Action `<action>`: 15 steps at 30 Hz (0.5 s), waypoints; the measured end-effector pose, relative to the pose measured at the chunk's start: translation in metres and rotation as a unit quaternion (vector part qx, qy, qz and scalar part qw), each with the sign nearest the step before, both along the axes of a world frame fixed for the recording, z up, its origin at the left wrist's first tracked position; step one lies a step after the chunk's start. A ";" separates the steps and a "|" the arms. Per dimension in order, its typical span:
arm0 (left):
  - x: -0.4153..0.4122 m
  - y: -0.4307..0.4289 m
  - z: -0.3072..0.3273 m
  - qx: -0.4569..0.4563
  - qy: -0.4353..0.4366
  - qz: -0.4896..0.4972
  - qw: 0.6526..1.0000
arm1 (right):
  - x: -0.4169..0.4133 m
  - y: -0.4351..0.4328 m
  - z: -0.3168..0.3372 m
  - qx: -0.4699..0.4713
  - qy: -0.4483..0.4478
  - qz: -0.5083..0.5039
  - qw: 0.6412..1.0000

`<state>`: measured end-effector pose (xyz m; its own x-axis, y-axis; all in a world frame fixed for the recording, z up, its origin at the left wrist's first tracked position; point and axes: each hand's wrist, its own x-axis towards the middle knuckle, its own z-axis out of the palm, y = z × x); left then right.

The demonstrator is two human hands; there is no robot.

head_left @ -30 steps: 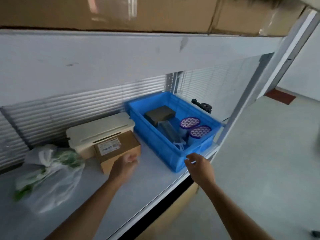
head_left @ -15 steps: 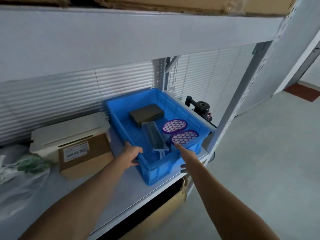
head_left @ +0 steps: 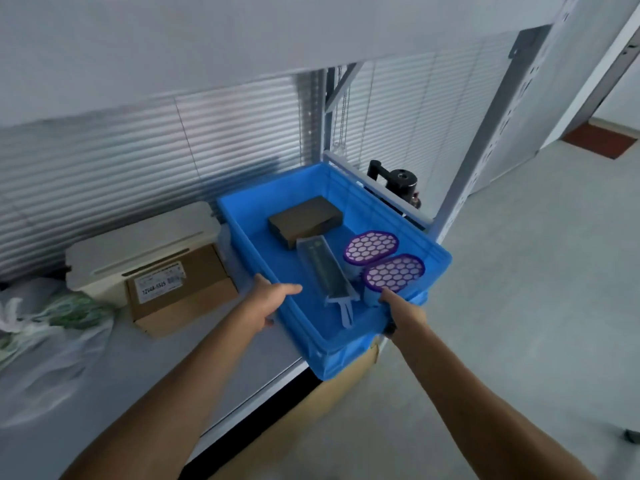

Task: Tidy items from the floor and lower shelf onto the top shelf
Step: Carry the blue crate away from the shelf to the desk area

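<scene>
A blue plastic bin [head_left: 349, 355] sits on the lower shelf, its near corner sticking out past the shelf's front edge. Inside lie a dark box [head_left: 304, 220], a clear packaged tool [head_left: 323, 271] and two purple honeycomb-lidded filters [head_left: 382, 263]. My left hand [head_left: 268, 303] grips the bin's left rim, thumb over the edge. My right hand [head_left: 403, 315] grips the right front rim, fingers curled under it.
Left of the bin stand a white box [head_left: 138, 251], a brown carton with a label [head_left: 180, 289] and a plastic bag [head_left: 45, 327]. A black device [head_left: 394, 178] sits behind the bin. The shelf above [head_left: 242, 39] overhangs; a grey upright [head_left: 485, 133] stands at right; a cardboard box [head_left: 304, 410] lies below.
Both hands reached from the shelf front to the bin's rims and took hold. The bin has slid toward me, its near corner now past the shelf edge.
</scene>
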<state>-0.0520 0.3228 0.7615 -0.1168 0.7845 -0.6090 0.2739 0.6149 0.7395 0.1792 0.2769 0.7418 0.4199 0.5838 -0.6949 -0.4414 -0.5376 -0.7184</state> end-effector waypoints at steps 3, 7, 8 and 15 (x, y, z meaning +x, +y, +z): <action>-0.003 -0.003 -0.007 0.074 0.085 -0.001 0.994 | 0.014 -0.037 -0.003 0.001 -0.036 -0.035 0.999; -0.007 0.000 -0.007 0.192 0.223 -0.026 0.955 | 0.040 -0.089 -0.005 -0.002 -0.075 -0.076 0.994; -0.007 0.001 -0.006 0.226 0.260 -0.042 0.938 | 0.047 -0.102 -0.006 -0.008 -0.086 -0.088 0.992; 0.005 0.039 -0.001 0.295 0.415 -0.197 0.838 | 0.090 -0.192 -0.001 -0.037 -0.145 -0.099 0.984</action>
